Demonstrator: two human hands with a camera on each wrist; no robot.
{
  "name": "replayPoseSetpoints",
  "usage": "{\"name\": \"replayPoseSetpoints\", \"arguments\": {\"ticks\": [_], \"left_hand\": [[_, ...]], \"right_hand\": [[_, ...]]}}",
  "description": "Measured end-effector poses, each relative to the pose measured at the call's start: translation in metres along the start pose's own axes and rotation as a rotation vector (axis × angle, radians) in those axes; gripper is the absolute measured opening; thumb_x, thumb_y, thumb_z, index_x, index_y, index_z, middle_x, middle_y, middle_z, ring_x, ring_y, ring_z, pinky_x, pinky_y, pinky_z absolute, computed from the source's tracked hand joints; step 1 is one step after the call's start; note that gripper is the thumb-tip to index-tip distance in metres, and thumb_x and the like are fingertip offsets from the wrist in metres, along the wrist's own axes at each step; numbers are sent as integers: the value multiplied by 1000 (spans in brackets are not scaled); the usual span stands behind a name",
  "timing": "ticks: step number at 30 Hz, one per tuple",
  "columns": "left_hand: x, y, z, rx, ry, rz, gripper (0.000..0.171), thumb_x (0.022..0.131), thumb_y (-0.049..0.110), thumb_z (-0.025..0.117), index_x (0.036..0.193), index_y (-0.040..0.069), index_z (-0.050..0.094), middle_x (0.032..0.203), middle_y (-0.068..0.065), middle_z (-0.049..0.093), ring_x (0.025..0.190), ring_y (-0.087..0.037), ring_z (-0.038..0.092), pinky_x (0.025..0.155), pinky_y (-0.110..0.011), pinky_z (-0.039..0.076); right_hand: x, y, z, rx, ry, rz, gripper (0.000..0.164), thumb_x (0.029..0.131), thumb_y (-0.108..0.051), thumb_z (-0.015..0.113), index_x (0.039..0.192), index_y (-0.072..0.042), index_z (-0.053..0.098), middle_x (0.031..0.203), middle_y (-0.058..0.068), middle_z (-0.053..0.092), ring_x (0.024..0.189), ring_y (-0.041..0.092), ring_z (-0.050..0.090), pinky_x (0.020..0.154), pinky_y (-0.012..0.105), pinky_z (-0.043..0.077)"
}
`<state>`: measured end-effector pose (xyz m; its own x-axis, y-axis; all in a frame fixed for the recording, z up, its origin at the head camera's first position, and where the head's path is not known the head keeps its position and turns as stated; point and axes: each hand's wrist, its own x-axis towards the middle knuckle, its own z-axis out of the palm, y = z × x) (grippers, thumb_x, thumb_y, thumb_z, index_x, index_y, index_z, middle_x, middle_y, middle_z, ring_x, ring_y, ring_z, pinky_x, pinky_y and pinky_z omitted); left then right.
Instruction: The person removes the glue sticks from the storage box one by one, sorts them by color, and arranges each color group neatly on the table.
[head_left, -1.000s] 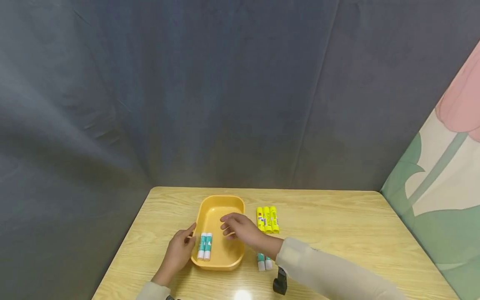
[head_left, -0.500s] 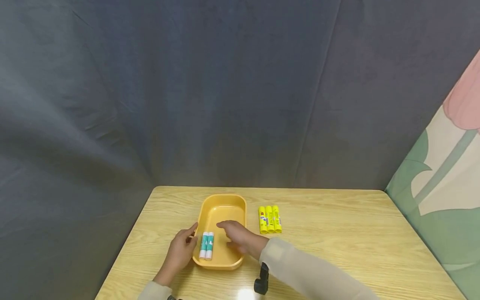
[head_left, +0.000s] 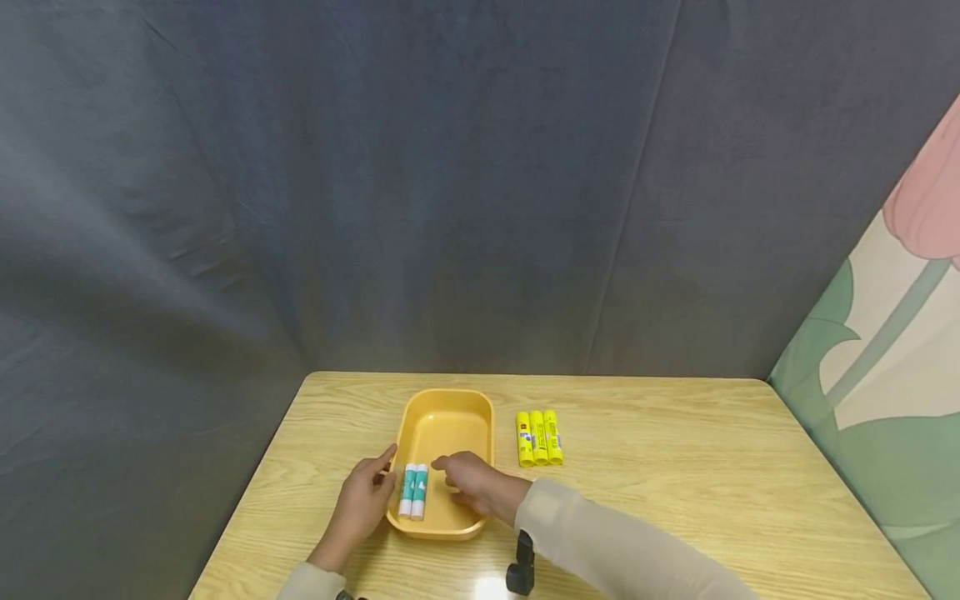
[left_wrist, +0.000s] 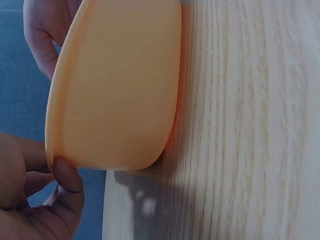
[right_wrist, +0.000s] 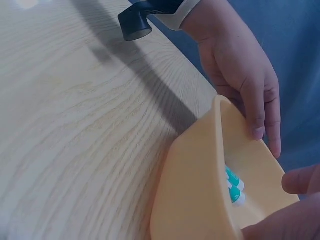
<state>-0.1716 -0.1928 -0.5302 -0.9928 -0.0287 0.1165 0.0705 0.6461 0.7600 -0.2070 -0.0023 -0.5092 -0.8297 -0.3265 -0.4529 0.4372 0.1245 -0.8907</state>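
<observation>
Orange plastic forms the tray [head_left: 447, 429], low centre in the head view, probably light, stiff and a little slick, best held by its rim. The left hand's grip [head_left: 361, 500] pinches that rim at its left side; whether the right hand's grip [head_left: 477, 486], over the tray, is apart or together I cannot tell (its fingers are partly hidden). Inside, two teal-and-white sticks [head_left: 420, 492] look hard and apt to roll; mid-barrel suits them.
</observation>
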Motion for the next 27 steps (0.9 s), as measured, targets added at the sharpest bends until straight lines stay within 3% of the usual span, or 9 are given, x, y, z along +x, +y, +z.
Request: {"name": "replayPoseSetpoints", "arguments": {"ticks": [10,27], "left_hand": [[0,-2,0,-9,-4,10,45,95,3,59,140,3,51,108,-12,59,92,-22,59,68,-26,52],[0,0,0,-20,-2,19,45,95,3,59,140,3,51,108,-14,59,93,-24,60,67,-25,52]], "right_hand": [[-2,1,2,-18,-18,17,65,93,-18,58,134,23,31,135,35,41,129,50,37,103,56,38],[-1,8,11,8,-93,25,40,94,-12,57,121,15,51,116,23,58,114,39,54,101,52,41]]}}
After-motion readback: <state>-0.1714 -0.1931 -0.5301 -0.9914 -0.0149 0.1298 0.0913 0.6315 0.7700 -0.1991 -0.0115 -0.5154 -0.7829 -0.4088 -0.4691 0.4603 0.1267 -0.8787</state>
